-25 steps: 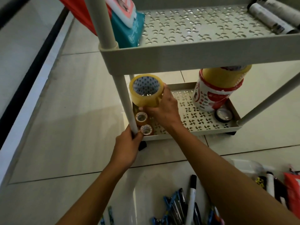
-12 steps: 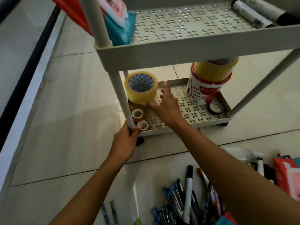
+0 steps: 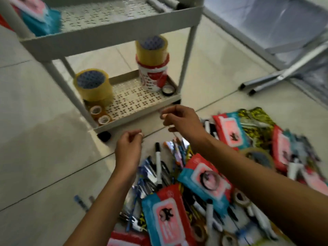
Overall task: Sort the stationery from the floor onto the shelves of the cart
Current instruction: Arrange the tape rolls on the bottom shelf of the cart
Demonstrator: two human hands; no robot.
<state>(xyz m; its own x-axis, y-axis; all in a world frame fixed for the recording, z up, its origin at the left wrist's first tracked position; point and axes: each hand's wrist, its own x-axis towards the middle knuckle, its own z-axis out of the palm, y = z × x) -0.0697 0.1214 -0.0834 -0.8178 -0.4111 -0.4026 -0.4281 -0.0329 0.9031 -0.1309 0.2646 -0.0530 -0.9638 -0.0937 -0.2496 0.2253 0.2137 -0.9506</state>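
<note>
Above the floor pile [image 3: 204,183], both hands, left [image 3: 128,148], right [image 3: 181,119], loosely curled, seemingly empty

Tape roll [image 3: 93,84] on cart's bottom shelf [image 3: 134,98], stationery pile [image 3: 204,183] on floor before it

Just beyond the right hand's fingers [image 3: 166,115] runs the front rim of the cart's bottom shelf [image 3: 134,119], with bare perforated floor behind it in the middle. To their far left a large yellow tape roll [image 3: 94,86] and two small rolls [image 3: 100,115] fill the corner beside the cart post [image 3: 71,96]. Farther back on the right stand a red-and-white tub [image 3: 153,78] and a black tape roll [image 3: 168,90]. Below both hands' fingers, markers and wipe packs [image 3: 204,176] crowd the floor; bare tile [image 3: 44,148] lies left of the left hand's fingers [image 3: 136,137].
</note>
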